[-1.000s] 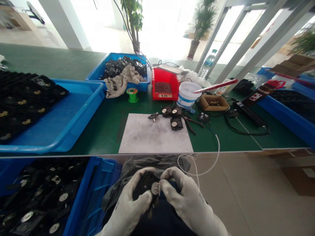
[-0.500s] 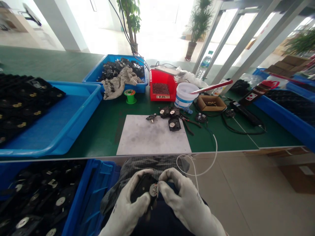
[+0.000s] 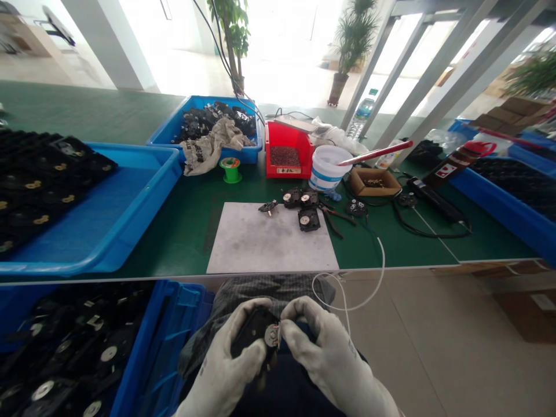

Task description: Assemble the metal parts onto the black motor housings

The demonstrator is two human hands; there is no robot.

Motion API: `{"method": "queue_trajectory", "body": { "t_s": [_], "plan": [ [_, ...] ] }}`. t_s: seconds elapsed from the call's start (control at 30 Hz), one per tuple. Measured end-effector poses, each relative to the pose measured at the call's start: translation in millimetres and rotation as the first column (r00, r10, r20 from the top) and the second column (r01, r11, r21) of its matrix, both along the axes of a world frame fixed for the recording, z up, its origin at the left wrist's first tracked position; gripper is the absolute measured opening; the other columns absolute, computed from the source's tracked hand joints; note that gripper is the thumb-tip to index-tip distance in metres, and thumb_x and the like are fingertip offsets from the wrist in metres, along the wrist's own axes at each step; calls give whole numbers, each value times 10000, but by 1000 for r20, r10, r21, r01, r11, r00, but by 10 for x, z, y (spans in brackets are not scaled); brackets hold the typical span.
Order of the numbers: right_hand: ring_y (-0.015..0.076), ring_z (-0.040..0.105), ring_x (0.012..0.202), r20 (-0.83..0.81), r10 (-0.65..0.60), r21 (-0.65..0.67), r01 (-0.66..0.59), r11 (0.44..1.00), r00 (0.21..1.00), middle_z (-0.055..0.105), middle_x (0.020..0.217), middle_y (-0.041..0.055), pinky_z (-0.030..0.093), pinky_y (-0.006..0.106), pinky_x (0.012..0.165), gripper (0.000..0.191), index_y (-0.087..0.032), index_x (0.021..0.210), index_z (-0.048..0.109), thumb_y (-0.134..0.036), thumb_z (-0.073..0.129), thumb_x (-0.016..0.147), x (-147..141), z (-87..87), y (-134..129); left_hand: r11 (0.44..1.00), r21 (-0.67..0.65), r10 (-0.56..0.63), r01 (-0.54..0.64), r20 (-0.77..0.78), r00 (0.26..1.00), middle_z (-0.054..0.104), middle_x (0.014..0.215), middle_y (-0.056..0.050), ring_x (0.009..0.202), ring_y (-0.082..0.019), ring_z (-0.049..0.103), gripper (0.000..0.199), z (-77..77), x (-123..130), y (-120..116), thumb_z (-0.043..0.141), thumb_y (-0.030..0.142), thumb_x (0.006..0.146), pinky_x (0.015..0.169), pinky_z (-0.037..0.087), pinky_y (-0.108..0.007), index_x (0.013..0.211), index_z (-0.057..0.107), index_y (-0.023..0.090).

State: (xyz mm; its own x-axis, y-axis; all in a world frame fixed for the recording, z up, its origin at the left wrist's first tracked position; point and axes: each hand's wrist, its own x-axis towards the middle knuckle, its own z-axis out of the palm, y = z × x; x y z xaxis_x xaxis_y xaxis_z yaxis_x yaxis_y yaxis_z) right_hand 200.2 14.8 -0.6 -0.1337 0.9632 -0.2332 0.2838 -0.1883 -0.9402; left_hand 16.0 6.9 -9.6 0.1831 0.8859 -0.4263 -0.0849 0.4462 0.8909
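Observation:
Both hands wear pale gloves and are over my lap, below the table edge. My left hand (image 3: 234,359) is wrapped round a black plastic part (image 3: 254,329) that carries a round silver disc (image 3: 272,335). The thumb lies just beside the disc. My right hand (image 3: 319,341) is closed, its thumb and forefinger pinched at the right edge of the part near the disc; what lies between those fingertips is too small to make out.
On the green table (image 3: 174,243) lie a white board (image 3: 269,246), several black parts, pliers (image 3: 334,220), a green spool (image 3: 230,171), a red bin (image 3: 289,168) and a white bucket (image 3: 328,174). Blue trays (image 3: 147,197) stand left. A white cable (image 3: 382,260) hangs over the edge.

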Motion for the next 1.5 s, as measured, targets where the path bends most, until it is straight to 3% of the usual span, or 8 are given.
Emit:
{"method": "queue_trajectory", "body": {
  "t_s": [0.23,0.4,0.5,0.6,0.7,0.77,0.9,1.5],
  "plan": [
    [93,450,465,-352,-84,-243,-4,970,932,682,628,9,320,203,462,532,-204,979,611,-724,503,986,142,147,80,1000,-12,-21,21,-18,1000,723,1067,-81,662,-175,657,620,-16,-46,47,752,466,822,519,510,-225,1363,575,220],
    [85,369,438,-396,-159,-366,3,931,904,638,532,4,259,195,436,538,-193,881,613,-682,449,1032,182,140,139,1000,-12,-28,28,0,1000,722,916,-46,649,-179,657,642,21,-62,84,731,473,837,555,522,-239,1392,559,199],
    [95,456,535,-338,-139,-235,60,970,931,585,595,-38,378,196,526,342,-203,831,618,-506,648,987,118,133,131,998,-2,-67,67,-25,997,745,916,-51,675,-199,684,657,57,-73,96,717,474,838,600,551,-264,1413,563,194],
    [132,585,629,-75,-87,146,97,984,993,656,706,-11,455,239,606,215,-212,783,645,-333,674,958,65,152,110,997,20,-77,78,-60,995,770,1071,-82,842,-254,737,619,90,-90,103,702,452,831,671,586,-283,1389,610,202],
    [147,631,640,222,-94,543,-43,839,970,711,708,-14,465,281,669,196,-226,742,638,-208,674,933,49,163,111,993,88,-70,78,-87,994,744,1279,-88,1140,-319,711,567,109,-111,115,706,417,822,880,601,-327,1349,663,213],
    [138,618,600,289,-117,652,-106,751,950,714,676,-30,454,291,672,216,-231,721,611,-171,687,914,46,164,125,986,140,-77,91,-105,991,731,1336,-79,1258,-331,663,548,115,-122,126,710,407,823,1027,553,-359,1335,681,215],
    [127,581,542,302,-129,698,-127,705,944,679,609,-48,437,291,644,264,-233,685,564,-156,697,899,38,159,147,969,207,-106,138,-159,982,746,1329,-73,1273,-323,661,525,136,-131,144,703,405,830,1110,503,-375,1317,700,208],
    [104,635,579,309,-87,654,-145,742,947,711,658,-97,445,275,721,240,-239,693,572,-177,687,894,33,194,137,952,227,-139,204,-272,952,744,1347,-69,1278,-304,668,538,150,-141,143,655,392,828,1088,525,-353,1331,687,205]
  ]
}}
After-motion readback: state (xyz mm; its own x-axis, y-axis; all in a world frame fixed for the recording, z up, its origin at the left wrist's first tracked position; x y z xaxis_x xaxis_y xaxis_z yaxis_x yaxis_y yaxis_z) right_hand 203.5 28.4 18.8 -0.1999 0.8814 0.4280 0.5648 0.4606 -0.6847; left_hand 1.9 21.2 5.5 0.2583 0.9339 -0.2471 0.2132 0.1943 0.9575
